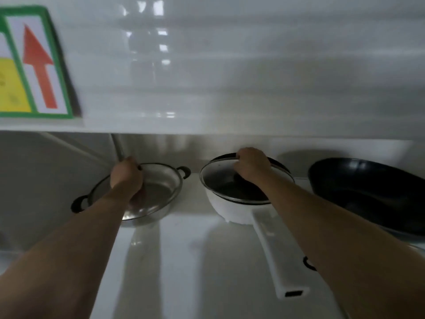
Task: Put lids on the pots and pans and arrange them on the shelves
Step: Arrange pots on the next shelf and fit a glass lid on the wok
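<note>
On a white shelf (pixel 184 261) stand a steel two-handled pan (pixel 158 212) at left and a white saucepan (pixel 227 209) with a long white handle in the middle. My left hand (pixel 127 178) grips a glass lid (pixel 161 187) that lies over the steel pan. My right hand (pixel 251 163) holds a second glass lid (pixel 220 180) by its top, slightly tilted over the white saucepan. Both lids' knobs are hidden under my hands.
A dark frying pan (pixel 368 192) without a lid sits at the right of the same shelf. The shelf above (pixel 207 125) hangs low over my hands; a green-framed sign with a red arrow (pixel 39 65) lies on it at left. A small black ring (pixel 308 263) shows beside my right forearm.
</note>
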A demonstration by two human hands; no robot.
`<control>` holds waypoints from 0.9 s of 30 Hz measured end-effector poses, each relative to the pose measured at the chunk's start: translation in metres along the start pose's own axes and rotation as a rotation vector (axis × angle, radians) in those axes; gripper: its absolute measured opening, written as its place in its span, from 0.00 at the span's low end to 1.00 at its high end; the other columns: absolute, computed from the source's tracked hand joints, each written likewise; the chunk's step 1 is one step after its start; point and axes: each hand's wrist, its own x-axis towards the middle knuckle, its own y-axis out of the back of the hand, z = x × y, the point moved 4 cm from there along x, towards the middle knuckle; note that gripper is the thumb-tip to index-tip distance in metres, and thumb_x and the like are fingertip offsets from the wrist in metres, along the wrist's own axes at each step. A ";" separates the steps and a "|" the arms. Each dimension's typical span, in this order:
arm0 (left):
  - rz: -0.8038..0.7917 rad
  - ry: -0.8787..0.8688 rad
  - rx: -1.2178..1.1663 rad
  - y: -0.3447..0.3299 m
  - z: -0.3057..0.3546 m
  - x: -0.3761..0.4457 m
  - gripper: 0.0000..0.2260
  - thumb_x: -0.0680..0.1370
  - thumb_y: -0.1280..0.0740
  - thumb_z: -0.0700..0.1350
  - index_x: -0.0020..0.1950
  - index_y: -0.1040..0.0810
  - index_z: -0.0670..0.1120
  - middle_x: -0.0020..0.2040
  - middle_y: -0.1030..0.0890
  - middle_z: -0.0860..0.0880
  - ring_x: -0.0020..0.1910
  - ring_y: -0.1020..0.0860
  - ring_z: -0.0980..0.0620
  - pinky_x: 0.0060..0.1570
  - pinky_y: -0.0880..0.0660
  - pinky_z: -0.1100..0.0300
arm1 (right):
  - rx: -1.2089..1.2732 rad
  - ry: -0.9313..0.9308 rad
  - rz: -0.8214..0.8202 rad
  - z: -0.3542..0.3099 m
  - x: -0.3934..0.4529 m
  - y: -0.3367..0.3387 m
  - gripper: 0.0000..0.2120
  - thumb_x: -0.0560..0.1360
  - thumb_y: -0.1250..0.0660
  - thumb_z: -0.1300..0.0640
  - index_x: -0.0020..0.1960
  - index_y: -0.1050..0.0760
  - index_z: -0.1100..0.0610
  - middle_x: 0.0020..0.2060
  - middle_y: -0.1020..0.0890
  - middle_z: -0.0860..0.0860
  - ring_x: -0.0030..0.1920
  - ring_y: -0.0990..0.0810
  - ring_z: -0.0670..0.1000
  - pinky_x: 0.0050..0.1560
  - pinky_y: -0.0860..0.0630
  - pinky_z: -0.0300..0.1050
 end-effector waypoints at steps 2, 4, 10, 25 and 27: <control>-0.004 -0.004 0.007 -0.002 0.001 0.002 0.11 0.77 0.37 0.38 0.57 0.22 0.35 0.56 0.20 0.32 0.58 0.22 0.34 0.56 0.26 0.48 | -0.022 0.032 -0.012 0.006 0.001 -0.004 0.15 0.77 0.41 0.61 0.61 0.25 0.62 0.58 0.21 0.61 0.58 0.24 0.62 0.61 0.27 0.52; -0.003 -0.005 0.011 -0.004 0.001 0.002 0.11 0.77 0.37 0.38 0.56 0.23 0.36 0.56 0.20 0.32 0.57 0.22 0.34 0.56 0.26 0.48 | -0.029 0.039 0.006 0.009 0.001 -0.006 0.16 0.77 0.42 0.62 0.64 0.27 0.61 0.60 0.25 0.61 0.60 0.27 0.63 0.59 0.27 0.53; 0.003 0.024 0.017 -0.005 -0.006 0.009 0.10 0.77 0.36 0.38 0.56 0.23 0.37 0.55 0.20 0.32 0.57 0.22 0.32 0.54 0.25 0.47 | -0.054 0.066 0.031 0.008 -0.001 -0.009 0.19 0.78 0.41 0.63 0.69 0.33 0.59 0.64 0.29 0.60 0.64 0.30 0.62 0.61 0.29 0.53; -0.016 -0.013 0.036 -0.006 -0.011 0.012 0.12 0.77 0.37 0.40 0.57 0.21 0.37 0.56 0.20 0.34 0.59 0.23 0.35 0.56 0.25 0.48 | -0.055 0.053 0.067 0.009 0.001 -0.014 0.20 0.78 0.40 0.62 0.70 0.33 0.59 0.64 0.28 0.60 0.64 0.30 0.62 0.63 0.30 0.52; -0.032 -0.019 0.012 -0.005 -0.013 0.011 0.11 0.76 0.35 0.40 0.56 0.20 0.38 0.56 0.19 0.34 0.58 0.22 0.35 0.55 0.25 0.49 | -0.058 0.047 0.065 0.010 0.001 -0.014 0.20 0.78 0.40 0.62 0.70 0.33 0.59 0.65 0.28 0.60 0.64 0.30 0.62 0.63 0.30 0.52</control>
